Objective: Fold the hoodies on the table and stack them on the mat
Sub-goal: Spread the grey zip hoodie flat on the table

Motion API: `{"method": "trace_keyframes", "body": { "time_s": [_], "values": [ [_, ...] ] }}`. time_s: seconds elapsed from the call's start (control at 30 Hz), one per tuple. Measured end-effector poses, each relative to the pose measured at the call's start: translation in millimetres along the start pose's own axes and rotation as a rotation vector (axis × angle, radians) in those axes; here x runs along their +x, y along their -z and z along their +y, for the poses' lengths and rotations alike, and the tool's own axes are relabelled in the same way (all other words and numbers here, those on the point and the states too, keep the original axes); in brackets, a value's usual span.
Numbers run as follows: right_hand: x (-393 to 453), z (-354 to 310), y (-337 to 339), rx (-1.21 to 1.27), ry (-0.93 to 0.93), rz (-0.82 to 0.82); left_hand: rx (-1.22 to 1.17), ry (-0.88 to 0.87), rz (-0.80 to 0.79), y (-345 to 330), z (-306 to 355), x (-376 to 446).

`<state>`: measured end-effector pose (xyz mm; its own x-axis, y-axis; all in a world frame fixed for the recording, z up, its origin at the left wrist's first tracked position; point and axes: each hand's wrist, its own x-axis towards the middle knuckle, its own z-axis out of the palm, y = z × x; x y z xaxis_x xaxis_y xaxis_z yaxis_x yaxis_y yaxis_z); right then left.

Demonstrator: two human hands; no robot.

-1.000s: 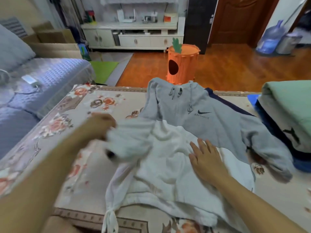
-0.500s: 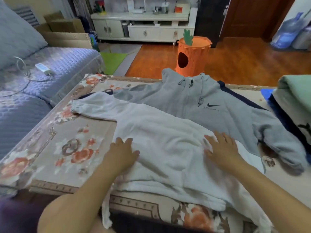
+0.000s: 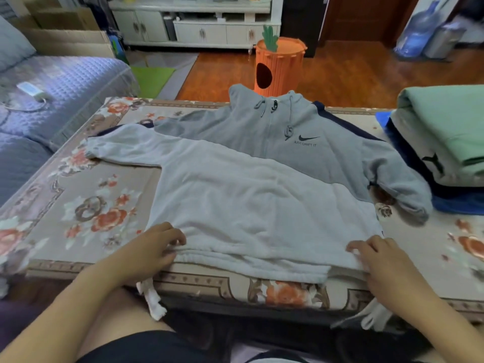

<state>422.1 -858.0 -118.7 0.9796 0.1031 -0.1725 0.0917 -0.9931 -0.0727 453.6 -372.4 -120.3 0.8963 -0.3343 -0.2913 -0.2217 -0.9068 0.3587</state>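
You have two hoodies spread on the tabletop (image 3: 78,195): one white hoodie (image 3: 248,205) in the lower middle of the frame and one grey hoodie (image 3: 327,153) above it. One stack of folded garments (image 3: 442,142) sits at the right edge; how many it contains can't be told. You have two hands in view, the left hand (image 3: 149,250) and the right hand (image 3: 379,260). One orange carrot-shaped bin (image 3: 279,66) stands at upper centre, and one blue water jug (image 3: 416,30) at upper right.
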Motion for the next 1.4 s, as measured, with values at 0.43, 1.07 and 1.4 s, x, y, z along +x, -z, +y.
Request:
{"method": "trace_keyframes", "body": {
  "time_s": [0.43,1.07,1.4],
  "values": [
    [-41,47,-5,-0.22,0.063,0.379,0.301,-0.011,0.47,-16,-6,-48],
    [-60,28,10,0.398,-0.304,0.431,-0.05,0.268,0.59,-11,-6,-57],
    [-63,60,12,0.28,-0.123,-0.102,0.313,0.133,0.231,-21,-24,-67]
  ]
}}
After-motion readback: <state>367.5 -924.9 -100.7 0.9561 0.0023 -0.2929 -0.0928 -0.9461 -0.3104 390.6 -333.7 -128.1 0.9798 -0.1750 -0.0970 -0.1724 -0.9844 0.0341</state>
